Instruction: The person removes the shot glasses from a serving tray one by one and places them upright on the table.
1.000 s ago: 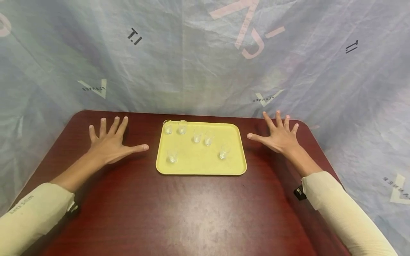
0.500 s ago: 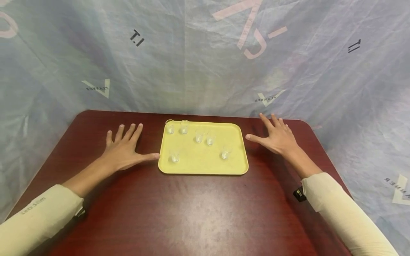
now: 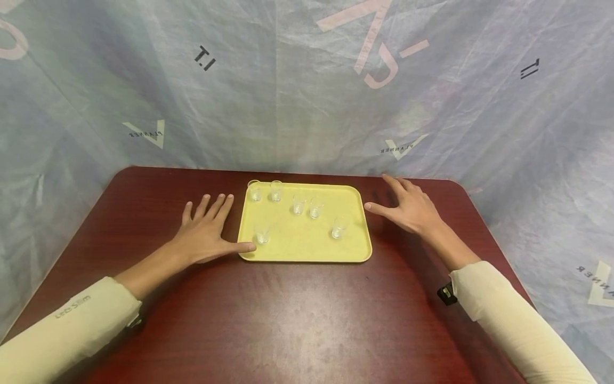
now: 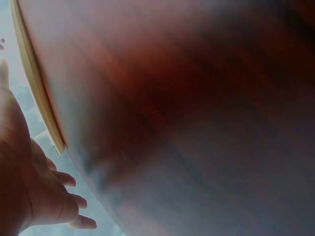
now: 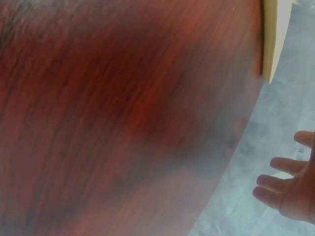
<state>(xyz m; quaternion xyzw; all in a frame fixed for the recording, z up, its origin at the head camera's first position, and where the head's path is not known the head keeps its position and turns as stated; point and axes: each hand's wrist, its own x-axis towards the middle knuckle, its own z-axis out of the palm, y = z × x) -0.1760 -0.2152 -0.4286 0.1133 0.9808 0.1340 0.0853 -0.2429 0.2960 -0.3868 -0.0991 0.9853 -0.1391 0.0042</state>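
Observation:
A yellow tray (image 3: 297, 248) lies on the table, carrying several small clear glasses. One glass (image 3: 262, 234) is near its front left corner, another glass (image 3: 338, 229) toward the right. Two stand at the back left, and a pair sits near the middle, including this glass (image 3: 315, 209). My left hand (image 3: 203, 237) is spread beside the tray's left side, its thumb over the tray's left edge near the front left glass; contact cannot be made out. My right hand (image 3: 412, 210), fingers extended, hovers by the right edge, thumb pointing at the rim. Both hands hold nothing.
The dark red wooden table (image 3: 307, 320) has rounded back corners. Grey printed sheeting (image 3: 288, 106) hangs behind it and along both sides. In the left wrist view, the tray's edge (image 4: 37, 78) shows at upper left.
My left hand has moved right and slightly nearer, from apart from the tray to thumb over its edge. The right hand has shifted slightly left toward the tray. Tray and glasses keep their places.

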